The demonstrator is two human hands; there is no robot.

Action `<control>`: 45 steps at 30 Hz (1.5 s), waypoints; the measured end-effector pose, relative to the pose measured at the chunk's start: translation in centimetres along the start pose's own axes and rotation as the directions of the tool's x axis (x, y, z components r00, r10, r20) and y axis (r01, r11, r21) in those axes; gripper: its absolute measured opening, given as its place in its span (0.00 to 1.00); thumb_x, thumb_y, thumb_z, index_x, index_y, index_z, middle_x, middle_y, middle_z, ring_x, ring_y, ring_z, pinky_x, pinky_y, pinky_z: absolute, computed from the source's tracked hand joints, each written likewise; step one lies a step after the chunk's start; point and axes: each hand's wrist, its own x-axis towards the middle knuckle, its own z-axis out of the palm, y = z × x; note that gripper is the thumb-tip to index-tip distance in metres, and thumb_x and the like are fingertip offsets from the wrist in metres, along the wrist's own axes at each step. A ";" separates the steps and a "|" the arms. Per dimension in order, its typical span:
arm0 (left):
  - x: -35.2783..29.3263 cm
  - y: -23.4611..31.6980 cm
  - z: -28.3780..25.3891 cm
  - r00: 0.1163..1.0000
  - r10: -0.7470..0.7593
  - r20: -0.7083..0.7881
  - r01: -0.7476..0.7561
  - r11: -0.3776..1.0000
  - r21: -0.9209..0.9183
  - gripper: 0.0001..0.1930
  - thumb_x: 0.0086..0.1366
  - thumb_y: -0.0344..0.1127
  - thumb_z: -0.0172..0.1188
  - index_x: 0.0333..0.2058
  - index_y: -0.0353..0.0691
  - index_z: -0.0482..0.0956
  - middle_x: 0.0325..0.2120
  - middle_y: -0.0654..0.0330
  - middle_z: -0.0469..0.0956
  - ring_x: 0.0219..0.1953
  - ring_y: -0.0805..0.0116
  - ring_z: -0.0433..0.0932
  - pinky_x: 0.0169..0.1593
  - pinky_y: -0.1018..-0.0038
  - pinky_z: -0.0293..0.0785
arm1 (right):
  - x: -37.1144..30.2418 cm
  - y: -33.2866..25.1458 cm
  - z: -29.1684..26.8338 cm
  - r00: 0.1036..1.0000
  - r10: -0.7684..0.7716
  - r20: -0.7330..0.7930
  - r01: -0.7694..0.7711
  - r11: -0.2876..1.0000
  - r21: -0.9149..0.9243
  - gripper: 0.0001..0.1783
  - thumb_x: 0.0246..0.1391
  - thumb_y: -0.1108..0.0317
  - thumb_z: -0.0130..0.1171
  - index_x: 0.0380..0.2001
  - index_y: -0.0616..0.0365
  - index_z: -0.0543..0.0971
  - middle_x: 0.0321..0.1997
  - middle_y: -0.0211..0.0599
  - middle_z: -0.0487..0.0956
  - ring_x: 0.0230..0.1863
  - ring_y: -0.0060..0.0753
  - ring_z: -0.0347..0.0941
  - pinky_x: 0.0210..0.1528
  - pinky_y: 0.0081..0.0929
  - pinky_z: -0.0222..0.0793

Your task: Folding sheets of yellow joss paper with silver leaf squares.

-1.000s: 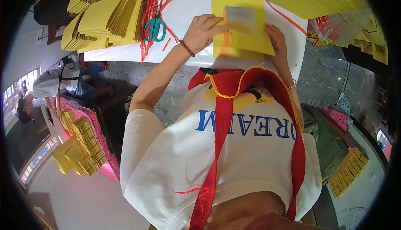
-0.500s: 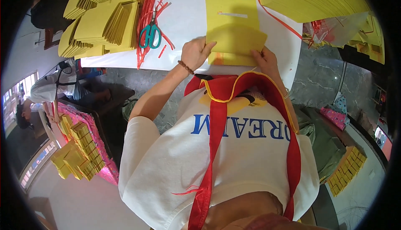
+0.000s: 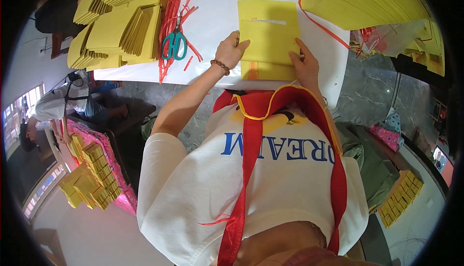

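Observation:
Flat on the white tabletop lies a larger yellow sheet (image 3: 268, 8) with a pale slot-like strip. A smaller yellow paper piece (image 3: 270, 43) rests over its middle, below the strip. Under that piece, an orange patch (image 3: 253, 71) shows near the front edge. My left hand (image 3: 232, 51) is at the left edge, its thumb reaching over the paper and its fingers apart. At the right edge my right hand (image 3: 305, 62) has its thumb and index finger spread, touching the side of the paper.
Teal-handled scissors (image 3: 174, 45) lie on a bunch of red strips (image 3: 169, 14). Folded yellow paper stacks (image 3: 113, 29) fill the left side; a large yellow stack (image 3: 362, 0) stands back right beside a red strap (image 3: 326, 31). Another person (image 3: 63, 96) works at far left.
The smaller yellow piece, tilted and held at both ends before, now lies flat and square on the larger sheet. My fingers have spread, and both hands sit at its side edges.

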 end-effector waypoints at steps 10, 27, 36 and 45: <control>-1.6 3.1 -0.9 0.994 0.031 -0.102 -0.040 0.995 -0.087 0.16 0.55 0.40 0.59 0.37 0.35 0.69 0.22 0.58 0.74 0.23 0.64 0.73 0.28 0.70 0.68 | 0.4 1.7 0.7 0.997 -0.044 -0.070 0.039 0.997 -0.069 0.24 0.48 0.66 0.58 0.52 0.54 0.71 0.34 0.37 0.77 0.27 0.21 0.69 0.32 0.18 0.66; -0.2 4.7 4.0 0.693 0.650 0.313 -0.664 0.407 0.627 0.29 0.56 0.53 0.52 0.53 0.43 0.65 0.55 0.49 0.59 0.58 0.52 0.55 0.59 0.57 0.51 | -0.3 0.3 0.3 0.999 0.030 -0.031 -0.033 0.994 -0.100 0.23 0.47 0.62 0.57 0.49 0.55 0.72 0.39 0.43 0.74 0.34 0.36 0.71 0.38 0.34 0.65; 0.0 4.7 3.9 0.700 0.637 0.321 -0.671 0.436 0.600 0.28 0.54 0.49 0.56 0.52 0.44 0.64 0.56 0.51 0.58 0.58 0.52 0.55 0.58 0.56 0.50 | -4.5 2.5 1.2 0.852 -0.437 0.289 0.510 0.563 -0.651 0.31 0.47 0.52 0.51 0.54 0.52 0.66 0.63 0.30 0.59 0.64 0.29 0.53 0.61 0.57 0.39; -1.0 4.6 2.4 0.515 0.743 0.427 -0.814 0.268 0.516 0.24 0.51 0.45 0.58 0.46 0.42 0.69 0.46 0.56 0.66 0.49 0.59 0.62 0.49 0.64 0.58 | -4.4 1.9 1.4 0.855 -0.439 0.276 0.511 0.620 -0.595 0.30 0.51 0.51 0.51 0.55 0.55 0.65 0.62 0.34 0.60 0.64 0.35 0.52 0.63 0.54 0.38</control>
